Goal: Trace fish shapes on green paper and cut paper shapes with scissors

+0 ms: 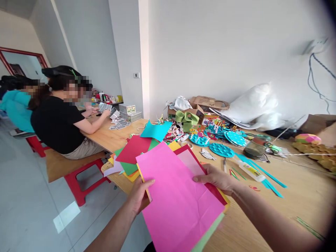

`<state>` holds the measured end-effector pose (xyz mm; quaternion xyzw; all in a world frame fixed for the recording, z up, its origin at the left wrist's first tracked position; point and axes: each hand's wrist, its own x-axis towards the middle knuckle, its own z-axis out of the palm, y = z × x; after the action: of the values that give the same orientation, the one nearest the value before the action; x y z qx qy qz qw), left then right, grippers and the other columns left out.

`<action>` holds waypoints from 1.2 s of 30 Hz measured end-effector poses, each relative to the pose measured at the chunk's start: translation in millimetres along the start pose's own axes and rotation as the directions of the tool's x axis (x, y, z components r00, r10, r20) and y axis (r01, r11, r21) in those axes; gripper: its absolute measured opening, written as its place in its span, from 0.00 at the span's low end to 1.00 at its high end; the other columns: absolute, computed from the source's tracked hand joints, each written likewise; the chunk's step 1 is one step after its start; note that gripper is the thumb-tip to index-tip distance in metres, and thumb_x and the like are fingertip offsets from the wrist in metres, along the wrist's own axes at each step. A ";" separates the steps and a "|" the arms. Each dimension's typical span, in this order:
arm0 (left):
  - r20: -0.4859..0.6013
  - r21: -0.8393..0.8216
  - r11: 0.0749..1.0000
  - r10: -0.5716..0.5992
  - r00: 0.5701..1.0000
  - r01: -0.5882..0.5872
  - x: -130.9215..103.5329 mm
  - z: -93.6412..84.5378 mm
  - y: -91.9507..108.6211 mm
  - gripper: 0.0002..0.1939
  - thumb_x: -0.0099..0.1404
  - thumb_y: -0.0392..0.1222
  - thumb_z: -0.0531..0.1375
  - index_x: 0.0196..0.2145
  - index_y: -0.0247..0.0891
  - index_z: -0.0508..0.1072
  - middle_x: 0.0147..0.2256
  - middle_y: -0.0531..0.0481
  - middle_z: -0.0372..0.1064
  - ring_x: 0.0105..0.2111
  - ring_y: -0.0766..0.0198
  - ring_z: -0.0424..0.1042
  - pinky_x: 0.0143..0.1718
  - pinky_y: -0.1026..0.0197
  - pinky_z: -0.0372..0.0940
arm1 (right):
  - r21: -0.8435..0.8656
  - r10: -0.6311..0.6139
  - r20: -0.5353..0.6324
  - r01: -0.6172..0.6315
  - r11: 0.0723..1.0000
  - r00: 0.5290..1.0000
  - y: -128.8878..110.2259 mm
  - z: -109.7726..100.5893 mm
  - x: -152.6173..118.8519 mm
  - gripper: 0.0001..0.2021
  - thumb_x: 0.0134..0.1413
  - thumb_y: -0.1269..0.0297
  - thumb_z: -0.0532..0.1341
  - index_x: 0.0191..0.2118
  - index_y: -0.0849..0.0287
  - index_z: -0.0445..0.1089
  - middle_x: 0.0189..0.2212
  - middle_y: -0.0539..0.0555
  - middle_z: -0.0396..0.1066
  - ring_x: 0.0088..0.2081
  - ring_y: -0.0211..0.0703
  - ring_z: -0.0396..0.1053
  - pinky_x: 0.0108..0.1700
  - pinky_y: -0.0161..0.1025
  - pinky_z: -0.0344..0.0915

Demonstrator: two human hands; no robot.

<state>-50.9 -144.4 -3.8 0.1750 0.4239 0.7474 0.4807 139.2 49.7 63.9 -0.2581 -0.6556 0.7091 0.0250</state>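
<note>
Between my two hands is a stack of coloured paper, with a pink sheet (175,196) on top. My left hand (140,194) grips the stack's left edge, its thumb on the pink face and its other fingers hidden behind. On the right edge my right hand (216,177) is closed, thumb pressed on the pink sheet. Dark red paper (185,151), a yellow edge and a light green sheet (208,232) show from under the pink one. Just beyond lie loose sheets: a red one (135,148), a turquoise one (156,130) and green and yellow pieces.
The wooden table (262,217) holds a glue bottle (252,170), blue strips (274,189), a glass jar (257,147) and blue dotted discs (222,150). A box of craft scraps (186,113) stands by the wall. At left, a person in black (56,122) handles cards on a bench.
</note>
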 end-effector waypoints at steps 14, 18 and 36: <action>-0.038 -0.146 0.987 -0.076 0.996 0.070 -2.4 -82.8 72.9 0.24 0.60 0.55 0.60 0.48 0.37 0.73 0.40 0.42 0.76 0.40 0.49 0.75 0.42 0.50 0.68 | 0.442 0.002 -0.190 0.084 0.893 0.982 22.6 79.8 96.5 0.18 0.28 0.65 0.71 0.33 0.60 0.73 0.28 0.55 0.78 0.31 0.52 0.77 0.36 0.44 0.75; -0.012 -0.351 0.936 0.007 1.000 -0.010 4.9 -107.7 72.5 0.32 0.61 0.66 0.52 0.44 0.37 0.76 0.38 0.42 0.77 0.43 0.46 0.74 0.46 0.45 0.66 | 0.556 0.023 -0.282 0.143 0.819 0.959 25.9 104.0 128.5 0.17 0.27 0.68 0.70 0.32 0.59 0.71 0.26 0.55 0.77 0.32 0.54 0.77 0.35 0.45 0.76; -0.223 -0.225 0.970 0.037 0.974 -0.088 80.4 -94.0 107.1 0.15 0.68 0.42 0.51 0.41 0.29 0.73 0.41 0.36 0.73 0.43 0.51 0.74 0.47 0.47 0.69 | 0.579 -0.013 -0.590 0.434 0.690 0.807 -45.0 72.0 141.6 0.14 0.37 0.79 0.65 0.36 0.64 0.71 0.24 0.53 0.78 0.25 0.46 0.76 0.32 0.40 0.77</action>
<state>-213.1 -137.6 15.9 0.0479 0.3772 0.8215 0.4249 -25.7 42.9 59.6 -0.3333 -0.3356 0.7881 0.3940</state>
